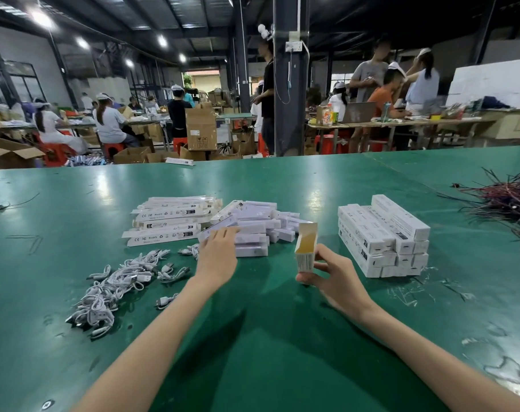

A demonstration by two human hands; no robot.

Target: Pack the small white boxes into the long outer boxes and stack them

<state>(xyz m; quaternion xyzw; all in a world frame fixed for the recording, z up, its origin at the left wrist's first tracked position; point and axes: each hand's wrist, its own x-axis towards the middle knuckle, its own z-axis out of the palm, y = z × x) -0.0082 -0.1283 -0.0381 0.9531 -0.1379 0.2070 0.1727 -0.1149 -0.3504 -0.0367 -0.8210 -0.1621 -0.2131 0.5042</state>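
The green table (282, 337) has a shiny, scratched top. In its middle lies a loose heap of small white boxes (253, 230), and a pile of flat long outer boxes (169, 221) touches it on the left. Nearer, at the left, lie tangled white cables (116, 283). At the right stands a neat stack of long boxes (383, 242), with clear plastic scraps (407, 292) just before it. Far right lies a tangle of dark wires (502, 203).

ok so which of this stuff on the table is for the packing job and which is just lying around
In the job: small white boxes, open outer box in the right hand, flat outer boxes, stacked packed boxes.
Lying about: white cables, dark wire tangle.
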